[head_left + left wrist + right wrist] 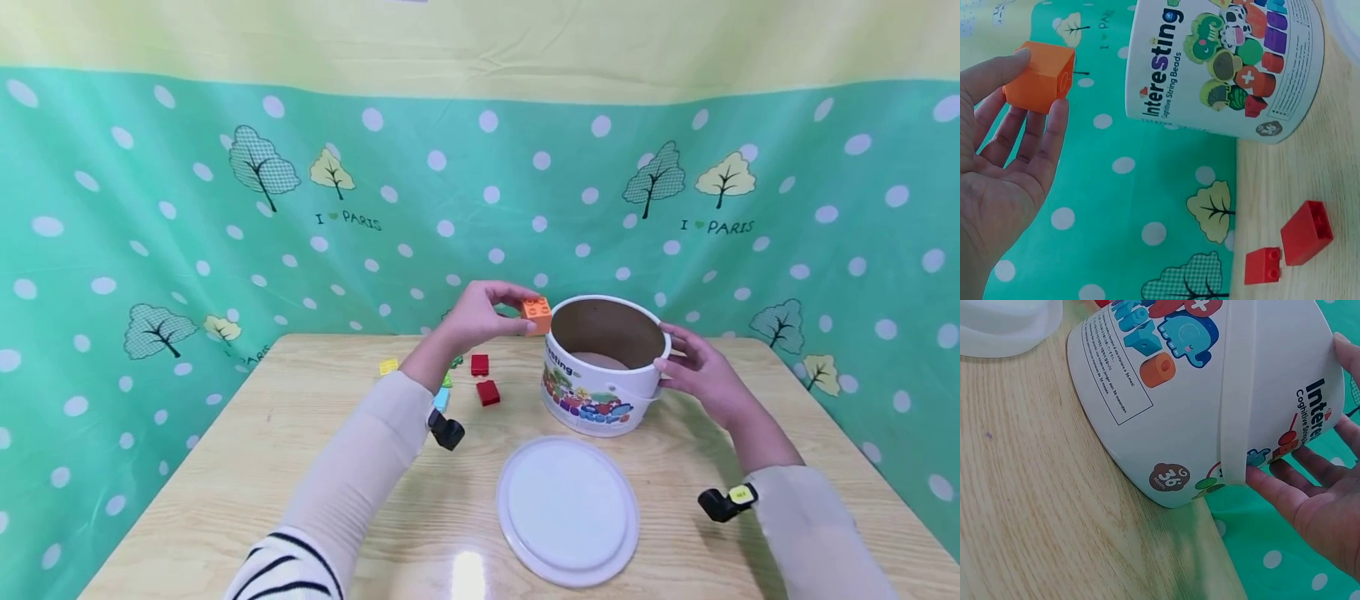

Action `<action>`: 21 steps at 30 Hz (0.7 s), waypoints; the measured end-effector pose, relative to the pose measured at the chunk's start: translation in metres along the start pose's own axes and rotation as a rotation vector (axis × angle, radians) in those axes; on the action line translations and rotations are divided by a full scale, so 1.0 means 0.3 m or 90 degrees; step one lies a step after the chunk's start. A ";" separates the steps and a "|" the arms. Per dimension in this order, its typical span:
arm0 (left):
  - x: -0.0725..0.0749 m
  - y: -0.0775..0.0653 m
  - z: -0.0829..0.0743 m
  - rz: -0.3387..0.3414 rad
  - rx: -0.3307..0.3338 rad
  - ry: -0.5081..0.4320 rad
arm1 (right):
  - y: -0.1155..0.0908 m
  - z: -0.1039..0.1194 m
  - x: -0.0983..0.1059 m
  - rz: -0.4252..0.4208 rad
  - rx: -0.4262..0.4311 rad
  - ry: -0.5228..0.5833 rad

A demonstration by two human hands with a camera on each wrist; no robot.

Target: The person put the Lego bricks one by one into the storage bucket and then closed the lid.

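An orange toy brick is pinched between the thumb and fingers of my left hand, just left of the bucket's rim. In the left wrist view the same brick shows its smooth sides. The round white bucket, printed with toy pictures, stands without its lid, and its visible inside bottom is bare. My right hand grips the bucket's right rim, thumb at the top edge and fingers along the wall. In the right wrist view the fingers lie against the wall beside a white handle strap.
A white round lid lies on the wooden table in front of the bucket. Left of the bucket are two red bricks, a light blue brick, a yellow brick and green pieces, partly hidden by my left arm. A dotted green cloth hangs behind.
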State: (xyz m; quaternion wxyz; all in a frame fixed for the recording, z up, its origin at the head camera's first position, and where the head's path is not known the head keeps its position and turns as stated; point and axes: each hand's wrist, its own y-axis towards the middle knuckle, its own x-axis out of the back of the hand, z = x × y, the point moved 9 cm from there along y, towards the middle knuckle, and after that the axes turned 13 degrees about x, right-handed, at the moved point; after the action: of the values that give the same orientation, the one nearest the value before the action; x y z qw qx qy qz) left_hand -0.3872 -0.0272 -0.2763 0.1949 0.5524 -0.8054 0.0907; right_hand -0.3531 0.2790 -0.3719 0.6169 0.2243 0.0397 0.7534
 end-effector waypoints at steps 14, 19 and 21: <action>-0.090 0.046 -0.050 0.030 0.003 -0.018 | -0.009 -0.001 0.000 -0.003 -0.001 -0.004; -0.101 0.067 -0.051 0.024 0.007 -0.025 | -0.010 -0.001 0.000 -0.003 -0.003 -0.003; -0.100 0.078 -0.049 0.021 0.010 -0.033 | -0.005 0.001 -0.001 -0.003 0.000 0.001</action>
State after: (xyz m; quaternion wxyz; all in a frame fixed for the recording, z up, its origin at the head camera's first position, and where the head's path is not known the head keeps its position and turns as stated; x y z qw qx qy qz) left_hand -0.3962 0.0127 -0.2737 0.1679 0.5429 -0.8183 0.0857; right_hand -0.3516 0.2788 -0.3721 0.6185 0.2236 0.0408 0.7522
